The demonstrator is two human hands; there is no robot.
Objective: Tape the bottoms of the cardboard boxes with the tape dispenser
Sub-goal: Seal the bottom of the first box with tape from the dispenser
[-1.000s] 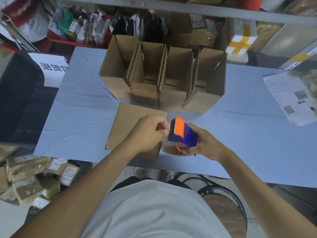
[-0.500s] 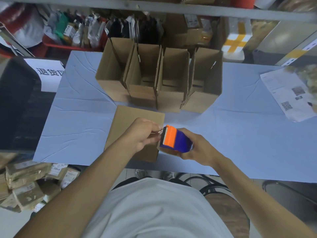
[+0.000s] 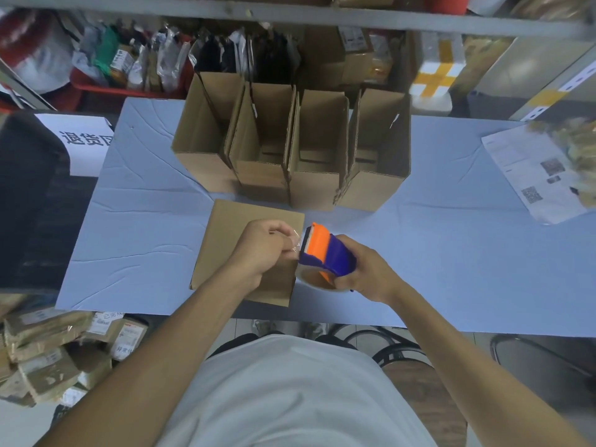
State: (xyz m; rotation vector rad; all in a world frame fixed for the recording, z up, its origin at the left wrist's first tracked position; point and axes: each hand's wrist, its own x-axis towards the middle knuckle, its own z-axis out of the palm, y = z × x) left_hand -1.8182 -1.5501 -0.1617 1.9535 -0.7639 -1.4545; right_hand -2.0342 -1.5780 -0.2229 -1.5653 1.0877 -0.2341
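Head view, blue table (image 3: 135, 227), cluttered shelves (image 3: 290, 14), left hand (image 3: 263, 250) pinching tape end (image 3: 295, 241), right hand (image 3: 364, 272) gripping dispenser (image 3: 325, 253)

White short-sleeved T-shirt over the torso, both forearms bare, left hand (image 3: 263, 250) and right hand (image 3: 366, 275) bare, no gloves or rings visible

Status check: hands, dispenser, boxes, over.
Right hand grips dispenser. Left hand pinches tape end. Flat box beneath, untaped. Four open boxes behind; nothing blocking.

We count four open cardboard boxes (image 3: 292, 146), one flattened box (image 3: 225, 233), one tape dispenser (image 3: 327, 253), and two hands (image 3: 264, 250).
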